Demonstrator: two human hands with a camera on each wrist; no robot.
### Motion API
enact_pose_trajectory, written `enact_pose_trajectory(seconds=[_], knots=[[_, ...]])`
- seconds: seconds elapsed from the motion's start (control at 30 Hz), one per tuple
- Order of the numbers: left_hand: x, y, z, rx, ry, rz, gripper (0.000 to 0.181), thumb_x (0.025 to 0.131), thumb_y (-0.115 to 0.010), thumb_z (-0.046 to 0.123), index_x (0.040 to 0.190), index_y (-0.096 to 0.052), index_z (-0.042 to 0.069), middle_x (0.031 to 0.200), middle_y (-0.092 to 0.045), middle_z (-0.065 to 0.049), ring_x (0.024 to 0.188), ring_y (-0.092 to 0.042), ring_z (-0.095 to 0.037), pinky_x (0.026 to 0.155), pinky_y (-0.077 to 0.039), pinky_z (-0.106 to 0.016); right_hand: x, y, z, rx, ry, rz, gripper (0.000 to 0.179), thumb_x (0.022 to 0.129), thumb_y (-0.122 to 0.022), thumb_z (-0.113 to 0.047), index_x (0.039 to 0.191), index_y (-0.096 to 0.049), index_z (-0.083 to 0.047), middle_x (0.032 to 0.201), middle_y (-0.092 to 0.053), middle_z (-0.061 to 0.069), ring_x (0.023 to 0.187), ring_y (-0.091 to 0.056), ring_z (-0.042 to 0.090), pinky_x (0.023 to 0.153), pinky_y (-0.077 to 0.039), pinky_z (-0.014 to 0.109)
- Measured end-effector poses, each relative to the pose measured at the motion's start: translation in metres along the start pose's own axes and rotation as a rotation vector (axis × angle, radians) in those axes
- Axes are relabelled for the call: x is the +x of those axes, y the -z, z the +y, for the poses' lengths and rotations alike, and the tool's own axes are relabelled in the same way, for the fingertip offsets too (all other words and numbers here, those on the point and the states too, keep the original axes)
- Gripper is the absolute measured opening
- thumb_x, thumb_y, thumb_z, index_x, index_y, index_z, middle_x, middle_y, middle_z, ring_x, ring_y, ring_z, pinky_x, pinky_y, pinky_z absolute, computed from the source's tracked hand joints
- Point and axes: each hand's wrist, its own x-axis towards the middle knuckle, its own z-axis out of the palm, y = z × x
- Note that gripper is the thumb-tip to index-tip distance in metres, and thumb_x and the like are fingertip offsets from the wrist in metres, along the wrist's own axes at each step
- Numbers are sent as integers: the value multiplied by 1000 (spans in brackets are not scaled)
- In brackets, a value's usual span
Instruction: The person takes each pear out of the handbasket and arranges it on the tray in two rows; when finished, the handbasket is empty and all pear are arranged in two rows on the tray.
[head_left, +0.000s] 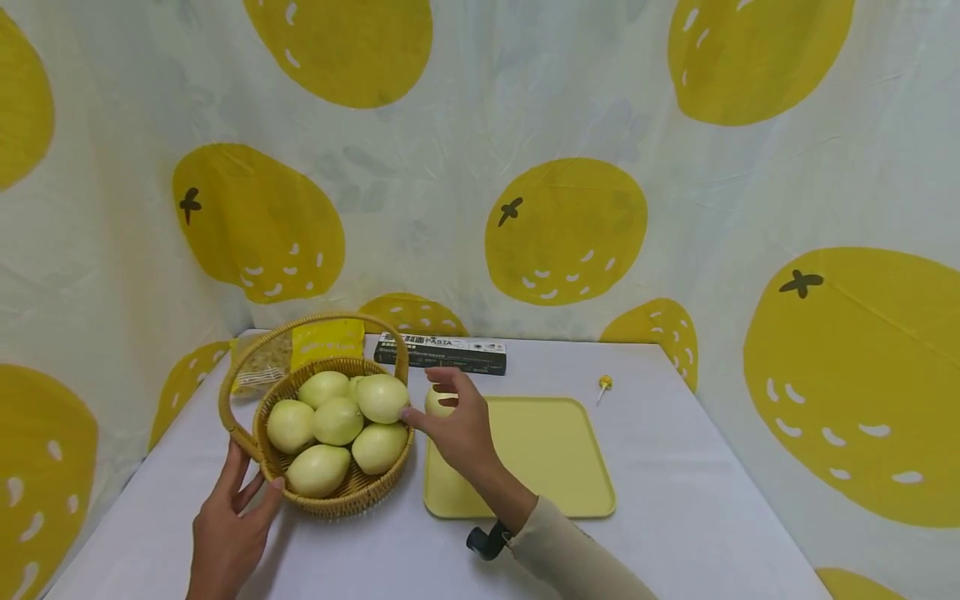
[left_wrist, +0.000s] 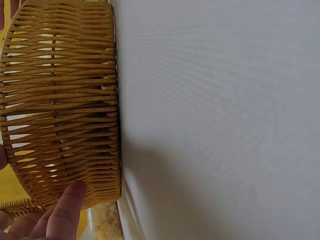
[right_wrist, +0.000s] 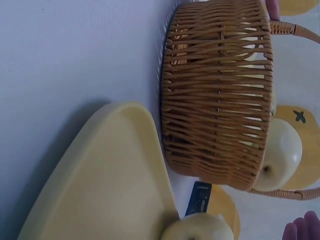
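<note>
A wicker basket (head_left: 348, 502) with a tall arched handle holds several pale yellow pears (head_left: 337, 421). My left hand (head_left: 232, 517) grips its near left side by the handle's base, thumb at the rim and one finger along the woven wall (left_wrist: 55, 125). On the right, my right hand (head_left: 461, 425) hovers between basket and tray, fingers spread and curved, nothing in it. Its thumb is close to the topmost pear (head_left: 382, 398), which bulges over the basket's rim. Another pear (right_wrist: 197, 229) sits at the far left corner of the pale yellow tray (head_left: 551, 458), partly behind the right hand.
Behind the basket lie a yellow-and-clear food bag (head_left: 326, 340) and a dark pasta box (head_left: 457, 357). A yellow lollipop (head_left: 605, 382) lies to the right beyond the tray. The white-covered table (head_left: 675, 492) ends at a lemon-print curtain (head_left: 420, 233).
</note>
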Motion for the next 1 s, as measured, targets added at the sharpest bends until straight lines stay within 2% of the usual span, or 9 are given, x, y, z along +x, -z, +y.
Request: enact_pose_trajectory(seconds=[0.13,0.27,0.37,0.5,0.73,0.87,1.0], knots=[[0,0,-1,5,-6,-1,92,104,-71,35,164,-3,51,174,-24,0,143,-53,-37,86,-51,4,0,-11,0,-26,8,-30,65,81,-95,-30,138,-65,-21,138,-67,-7,122,-64,19,106,-59,51],[0,-2,-1,6,6,1,92,103,-71,35,164,-4,51,174,-24,2,143,-54,-36,89,-51,2,1,-21,2,-50,22,-54,67,82,-94,-30,140,-64,-13,140,-66,1,124,-65,25,106,-58,54],[0,-2,-1,0,5,6,92,103,-71,34,164,-4,51,174,-24,3,143,-54,-36,89,-52,2,4,-28,6,-66,17,-66,66,83,-94,-30,139,-64,-13,139,-66,3,124,-64,29,105,-58,52],[0,-1,-1,-7,-4,6,92,103,-71,33,164,-4,51,174,-23,2,143,-54,-37,86,-50,4,8,-35,8,-75,-15,-84,64,83,-94,-31,139,-65,-16,139,-65,1,123,-64,26,106,-57,50],[0,0,-2,-11,-15,-4,93,104,-71,33,164,-3,51,175,-23,0,143,-53,-39,83,-51,4,11,-41,7,-83,-35,-94,61,82,-94,-30,136,-67,-20,139,-63,1,122,-63,22,106,-57,54],[1,-1,-2,-6,-35,3,93,104,-71,32,164,-3,50,175,-24,-1,142,-53,-40,82,-53,2,13,-43,7,-122,-32,-95,64,81,-95,-32,137,-67,-20,132,-62,1,119,-61,19,100,-58,40],[1,-1,-2,-11,-27,1,93,104,-71,32,164,-3,50,175,-23,-1,143,-53,-39,82,-53,2,15,-45,7,-141,-36,-84,63,81,-95,-31,136,-68,-19,123,-61,2,112,-60,17,91,-53,26]])
